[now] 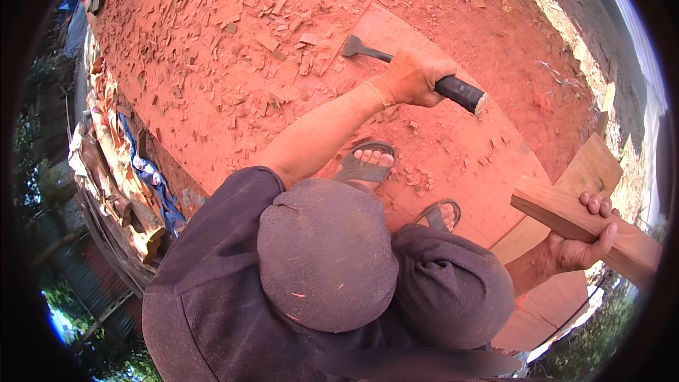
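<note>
My left hand [414, 78] is closed round a chisel [460, 92], its black-wrapped handle end sticking out to the right. The flared metal blade points left over the dusty reddish ground; whether it touches anything there I cannot tell. At the right, my right hand [576, 249] grips a squared length of brown timber [566, 211], fingers over its far side and thumb on the near side. Behind that timber, a paler flat board [593, 166] slants across, partly covered by the timber and my hand.
Wood chips [267, 41] lie scattered over the ground [205, 110], thickest at upper left. My sandalled feet [368, 161] stand below the chisel. Crumpled cloths and sheets [117, 170] are heaped along the left edge. A pale sheet [629, 14] hangs at the far right.
</note>
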{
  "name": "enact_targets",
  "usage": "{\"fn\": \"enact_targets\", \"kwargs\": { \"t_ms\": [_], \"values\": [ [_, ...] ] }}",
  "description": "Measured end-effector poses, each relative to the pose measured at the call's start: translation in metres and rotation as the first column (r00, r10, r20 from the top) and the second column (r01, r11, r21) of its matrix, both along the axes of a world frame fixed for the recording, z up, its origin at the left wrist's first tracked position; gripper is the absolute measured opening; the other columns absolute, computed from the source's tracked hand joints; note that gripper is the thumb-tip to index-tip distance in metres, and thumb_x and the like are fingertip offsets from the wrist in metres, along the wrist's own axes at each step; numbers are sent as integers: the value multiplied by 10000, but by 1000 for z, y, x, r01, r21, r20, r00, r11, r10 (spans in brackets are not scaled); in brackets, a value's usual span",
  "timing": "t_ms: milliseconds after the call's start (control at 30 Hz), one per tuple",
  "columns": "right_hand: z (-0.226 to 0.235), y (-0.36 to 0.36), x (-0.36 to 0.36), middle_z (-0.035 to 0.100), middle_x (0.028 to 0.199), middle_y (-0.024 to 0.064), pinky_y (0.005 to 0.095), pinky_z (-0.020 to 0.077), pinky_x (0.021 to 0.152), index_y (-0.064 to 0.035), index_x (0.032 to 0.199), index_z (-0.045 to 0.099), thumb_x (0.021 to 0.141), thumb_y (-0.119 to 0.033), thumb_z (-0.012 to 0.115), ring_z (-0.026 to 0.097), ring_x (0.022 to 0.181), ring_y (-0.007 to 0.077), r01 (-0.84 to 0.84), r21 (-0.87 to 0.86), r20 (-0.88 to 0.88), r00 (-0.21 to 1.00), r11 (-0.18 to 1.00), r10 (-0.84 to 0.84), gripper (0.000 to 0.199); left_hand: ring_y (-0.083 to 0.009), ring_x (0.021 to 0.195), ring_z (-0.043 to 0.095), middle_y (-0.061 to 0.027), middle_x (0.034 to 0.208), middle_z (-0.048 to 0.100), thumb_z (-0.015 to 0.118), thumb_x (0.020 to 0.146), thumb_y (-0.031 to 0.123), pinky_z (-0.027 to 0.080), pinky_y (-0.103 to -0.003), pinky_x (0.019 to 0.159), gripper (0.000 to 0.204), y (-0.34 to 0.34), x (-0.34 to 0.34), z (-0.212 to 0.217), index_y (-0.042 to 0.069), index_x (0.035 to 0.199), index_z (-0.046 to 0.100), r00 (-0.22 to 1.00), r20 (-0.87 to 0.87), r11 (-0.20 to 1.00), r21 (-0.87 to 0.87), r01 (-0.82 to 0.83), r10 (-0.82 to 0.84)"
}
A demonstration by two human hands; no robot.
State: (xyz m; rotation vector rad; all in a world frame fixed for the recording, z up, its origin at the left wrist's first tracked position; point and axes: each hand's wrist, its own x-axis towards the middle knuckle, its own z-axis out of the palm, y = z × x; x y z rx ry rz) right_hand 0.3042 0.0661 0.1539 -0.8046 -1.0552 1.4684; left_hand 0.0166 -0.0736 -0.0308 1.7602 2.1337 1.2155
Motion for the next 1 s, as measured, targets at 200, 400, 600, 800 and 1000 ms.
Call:
{"fn": "enact_targets", "kwargs": {
  "t_ms": [200, 400, 600, 800, 1000],
  "values": [
    [-101, -83, -63, 610, 785, 32, 317, 504, 669, -3, 1035, 619, 789, -95, 734, 568, 728, 103, -354, -230, 816, 437, 906, 378, 287, -337, 652, 681, -100, 663, 645, 768, 699, 225, 518, -455, 580, 189, 10, -10, 3, 151, 759, 605, 999, -46, 997, -70, 27, -30],
    [-70, -31, 10, 608, 875, 61, 336, 527, 696, -5, 1108, 550, 833, -73, 702, 597, 754, 151, -167, -162, 441, 869, 973, 223, 322, -327, 675, 669, -94, 703, 637, 778, 718, 163, 490, -433, 576, 173, 7, 1, -4, 132, 802, 630, 997, -49, 998, 0, -67, 67],
    [-66, -50, -58, 610, 921, 60, 332, 537, 756, -19, 1105, 552, 867, -74, 678, 599, 802, 155, -22, -234, 198, 978, 972, 70, 275, -334, 674, 661, -96, 703, 633, 780, 716, 163, 486, -421, 574, 183, 8, -5, -4, 128, 802, 623, 999, -20, 999, -24, -37, 36],
    [-130, -60, -9, 622, 810, 36, 299, 503, 625, -7, 1038, 614, 816, -103, 761, 595, 694, 111, -359, -336, 620, 612, 871, 492, 283, -333, 671, 665, -88, 700, 637, 787, 717, 174, 486, -426, 572, 191, 12, -8, -4, 131, 795, 618, 1000, 2, 1000, -14, 10, -10],
    [-39, -18, -27, 577, 976, 72, 355, 540, 796, -15, 1136, 508, 906, -84, 644, 590, 845, 169, -151, -198, -22, 989, 969, 150, 276, -330, 667, 668, -84, 688, 626, 780, 728, 202, 487, -440, 570, 197, 9, -3, -13, 143, 803, 608, 999, -38, 996, -91, -18, 14]
  ]
}}
